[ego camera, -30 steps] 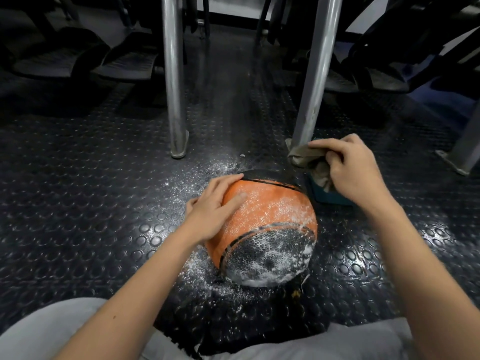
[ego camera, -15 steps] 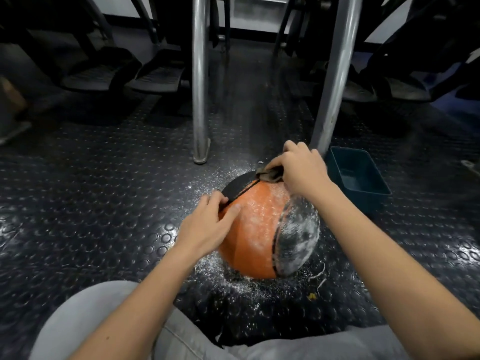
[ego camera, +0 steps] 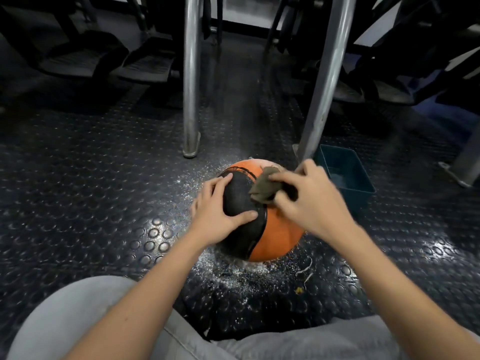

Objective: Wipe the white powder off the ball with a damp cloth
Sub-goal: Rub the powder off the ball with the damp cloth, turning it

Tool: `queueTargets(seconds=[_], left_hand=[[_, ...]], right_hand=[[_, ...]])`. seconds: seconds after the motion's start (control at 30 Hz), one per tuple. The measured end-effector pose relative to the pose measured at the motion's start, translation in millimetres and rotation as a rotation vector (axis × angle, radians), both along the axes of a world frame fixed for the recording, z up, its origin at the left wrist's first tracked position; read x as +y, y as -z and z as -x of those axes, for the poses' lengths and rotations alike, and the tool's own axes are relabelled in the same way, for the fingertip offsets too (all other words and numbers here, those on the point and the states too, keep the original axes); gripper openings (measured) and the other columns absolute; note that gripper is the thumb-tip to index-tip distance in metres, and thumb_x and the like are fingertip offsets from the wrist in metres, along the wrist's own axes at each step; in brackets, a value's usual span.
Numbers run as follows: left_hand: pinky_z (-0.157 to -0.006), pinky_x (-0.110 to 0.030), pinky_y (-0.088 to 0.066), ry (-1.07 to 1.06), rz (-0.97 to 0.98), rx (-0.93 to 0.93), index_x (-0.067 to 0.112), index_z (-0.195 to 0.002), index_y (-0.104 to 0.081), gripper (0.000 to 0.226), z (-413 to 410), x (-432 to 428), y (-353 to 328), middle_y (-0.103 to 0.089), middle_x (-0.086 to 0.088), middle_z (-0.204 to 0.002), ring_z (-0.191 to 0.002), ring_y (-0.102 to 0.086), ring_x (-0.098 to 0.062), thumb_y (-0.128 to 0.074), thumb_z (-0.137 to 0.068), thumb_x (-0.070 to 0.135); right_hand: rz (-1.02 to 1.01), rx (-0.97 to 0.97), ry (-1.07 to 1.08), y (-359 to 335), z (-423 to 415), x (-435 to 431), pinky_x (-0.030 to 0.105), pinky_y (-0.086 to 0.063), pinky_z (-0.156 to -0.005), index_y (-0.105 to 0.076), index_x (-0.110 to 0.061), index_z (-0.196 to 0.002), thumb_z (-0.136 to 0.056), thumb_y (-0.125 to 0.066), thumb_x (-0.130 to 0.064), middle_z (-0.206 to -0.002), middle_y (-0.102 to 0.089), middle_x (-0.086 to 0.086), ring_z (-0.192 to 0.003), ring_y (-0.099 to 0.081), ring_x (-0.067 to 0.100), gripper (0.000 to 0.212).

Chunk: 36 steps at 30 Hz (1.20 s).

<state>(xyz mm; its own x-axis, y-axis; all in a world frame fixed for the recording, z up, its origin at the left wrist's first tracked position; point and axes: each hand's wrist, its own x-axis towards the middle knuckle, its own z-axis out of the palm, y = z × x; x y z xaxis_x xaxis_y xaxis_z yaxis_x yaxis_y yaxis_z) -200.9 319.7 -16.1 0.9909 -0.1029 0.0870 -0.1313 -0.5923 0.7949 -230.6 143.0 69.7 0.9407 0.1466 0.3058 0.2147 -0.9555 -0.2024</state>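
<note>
Cloth [ego camera: 262, 187] pinched by right hand [ego camera: 315, 202] atop ball [ego camera: 276, 237]; left hand [ego camera: 214, 218] splayed.

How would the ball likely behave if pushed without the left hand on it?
Probably rolls: the ball is round, on a flat floor, braced by the left hand while the right hand presses the cloth on it. Its textured black panel likely gives grip.

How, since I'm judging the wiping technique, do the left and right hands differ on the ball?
The left hand lies spread and bare on the black panel of the ball; the right hand pinches the cloth against the top. The left looks sharp, the right blurred. Both are on the ball.
</note>
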Motion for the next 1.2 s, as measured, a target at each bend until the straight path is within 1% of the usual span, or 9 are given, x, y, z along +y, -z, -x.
queueTargets(seconds=[0.13, 0.33, 0.57, 0.63, 0.8, 0.87, 1.0, 1.1, 1.2], left_hand=[[-0.116, -0.042, 0.002, -0.067, -0.053, -0.077, 0.031, -0.142, -0.027, 0.103, 5, -15, 5, -0.021, 0.009, -0.138, -0.135, -0.014, -0.007, -0.067, -0.057, 0.075], [-0.117, -0.044, 0.003, -0.094, -0.065, -0.171, 0.022, -0.137, -0.028, 0.105, 13, -32, 6, -0.022, 0.010, -0.139, -0.131, -0.013, -0.001, -0.060, -0.055, 0.079], [-0.115, -0.049, -0.003, -0.096, -0.077, -0.216, 0.019, -0.135, -0.032, 0.109, 15, -37, 8, -0.026, 0.009, -0.137, -0.130, -0.017, -0.002, -0.064, -0.051, 0.080], [-0.116, -0.047, 0.000, -0.084, -0.078, -0.196, 0.023, -0.137, -0.029, 0.112, 14, -39, 6, -0.024, 0.012, -0.137, -0.130, -0.016, -0.001, -0.051, -0.046, 0.086], [-0.116, -0.045, 0.004, -0.035, -0.069, -0.177, 0.027, -0.138, -0.024, 0.110, 14, -42, 7, -0.018, 0.015, -0.138, -0.130, -0.013, 0.001, -0.056, -0.050, 0.084], [-0.116, -0.045, 0.004, -0.038, -0.071, -0.188, 0.027, -0.137, -0.025, 0.112, 13, -40, 7, -0.019, 0.015, -0.137, -0.131, -0.014, 0.000, -0.048, -0.046, 0.086], [-0.116, -0.046, 0.003, -0.037, -0.072, -0.161, 0.024, -0.137, -0.027, 0.109, 9, -34, 4, -0.024, 0.012, -0.138, -0.133, -0.017, -0.002, -0.068, -0.051, 0.077], [-0.116, -0.044, 0.004, -0.031, -0.045, -0.125, 0.027, -0.137, -0.026, 0.107, 5, -31, 1, -0.023, 0.014, -0.137, -0.132, -0.018, -0.001, -0.060, -0.049, 0.078], [-0.116, -0.042, 0.003, -0.026, 0.003, -0.084, 0.027, -0.138, -0.026, 0.101, 1, -27, -1, -0.023, 0.014, -0.139, -0.134, -0.019, -0.004, -0.073, -0.059, 0.070]], right_hand=[[-0.043, -0.063, -0.028, 35, 10, -10, 0.038, -0.050, -0.064, -0.069, -0.031, -0.106, -0.078, -0.069, -0.030, -0.092, -0.048, 0.004, -0.084, -0.054, 0.029, 0.028], [-0.151, 0.109, 0.374, 34, -2, -62, 0.032, -0.036, -0.071, -0.063, -0.033, -0.117, -0.093, -0.054, -0.032, -0.095, -0.050, -0.002, -0.097, -0.054, 0.026, 0.025], [-0.153, -0.145, 0.069, 37, 9, -15, 0.034, -0.042, -0.066, -0.067, -0.032, -0.113, -0.088, -0.056, -0.017, -0.090, -0.051, 0.000, -0.081, -0.058, 0.031, 0.031], [-0.194, -0.119, 0.135, 47, 4, -28, 0.034, -0.041, -0.067, -0.067, -0.032, -0.113, -0.089, -0.055, -0.017, -0.087, -0.047, -0.003, -0.082, -0.058, 0.030, 0.031], [-0.281, 0.113, 0.445, 46, -3, -72, 0.036, -0.039, -0.080, -0.060, -0.037, -0.122, -0.095, -0.047, -0.022, -0.096, -0.048, -0.002, -0.103, -0.054, 0.029, 0.033], [-0.371, 0.001, 0.368, 39, -3, -64, 0.032, -0.038, -0.078, -0.061, -0.036, -0.120, -0.094, -0.049, -0.021, -0.096, -0.051, -0.003, -0.098, -0.053, 0.022, 0.032], [-0.345, -0.119, 0.059, 42, 6, -33, 0.030, -0.043, -0.073, -0.067, -0.030, -0.114, -0.089, -0.057, -0.012, -0.087, -0.048, -0.008, -0.084, -0.054, 0.015, 0.033], [-0.372, -0.037, 0.137, 54, 0, -48, 0.033, -0.045, -0.076, -0.067, -0.029, -0.111, -0.089, -0.055, -0.010, -0.091, -0.052, -0.006, -0.089, -0.057, 0.020, 0.032], [-0.357, 0.137, 0.315, 56, -8, -73, 0.035, -0.043, -0.079, -0.064, -0.033, -0.111, -0.091, -0.051, -0.016, -0.102, -0.059, 0.000, -0.099, -0.056, 0.023, 0.029]])
